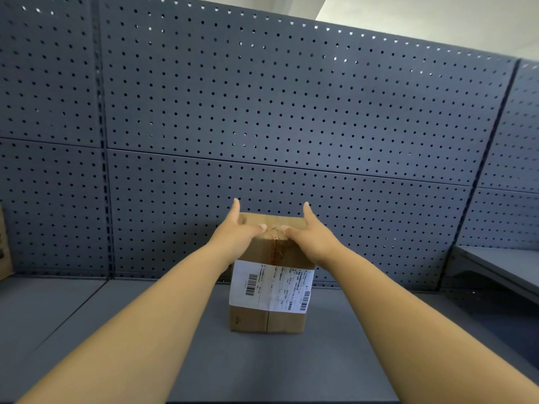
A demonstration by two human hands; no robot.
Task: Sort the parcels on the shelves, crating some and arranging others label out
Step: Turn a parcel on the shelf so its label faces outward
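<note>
A small brown cardboard parcel (pixel 269 319) stands upright on the grey metal shelf (pixel 335 360), near the middle. A white shipping label (pixel 271 287) with barcodes covers the upper part of its front face and points toward me. My left hand (pixel 237 233) presses against the parcel's top left side, thumb lying across the top. My right hand (pixel 310 236) mirrors it on the top right side. Both hands clasp the parcel between them, fingers stretched toward the back panel.
A grey perforated back panel (pixel 291 112) rises behind the shelf. The edge of another cardboard box (pixel 4 246) shows at the far left. A neighbouring shelf (pixel 501 263) sits higher on the right, past a dark upright (pixel 478 176).
</note>
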